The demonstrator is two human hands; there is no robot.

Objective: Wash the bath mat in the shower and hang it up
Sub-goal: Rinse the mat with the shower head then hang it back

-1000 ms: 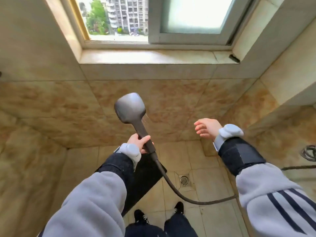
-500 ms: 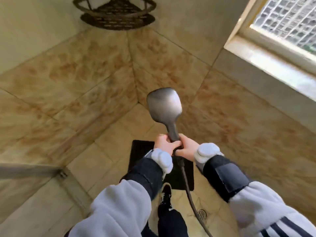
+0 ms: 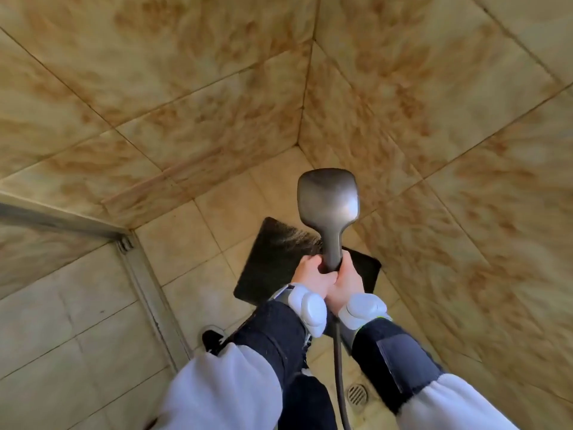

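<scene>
Though flat on floor [image 3: 192,246] at 10 o'clock of fists, bath mat [image 3: 279,262] likely sodden, heavy, limp; best gripped along an edge; left hand [image 3: 311,276] and right hand [image 3: 345,283] curled round shower head [image 3: 328,200] handle

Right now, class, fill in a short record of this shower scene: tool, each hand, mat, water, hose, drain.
shower head: dark, held up, its back towards the camera
left hand: grips the handle
right hand: grips the same handle, touching the left
bath mat: dark, flat on the floor beyond the hands, not yet hung
water: fine spray streaks over the mat
hose: hangs from the handle between the forearms
drain: in the floor by the hose
</scene>
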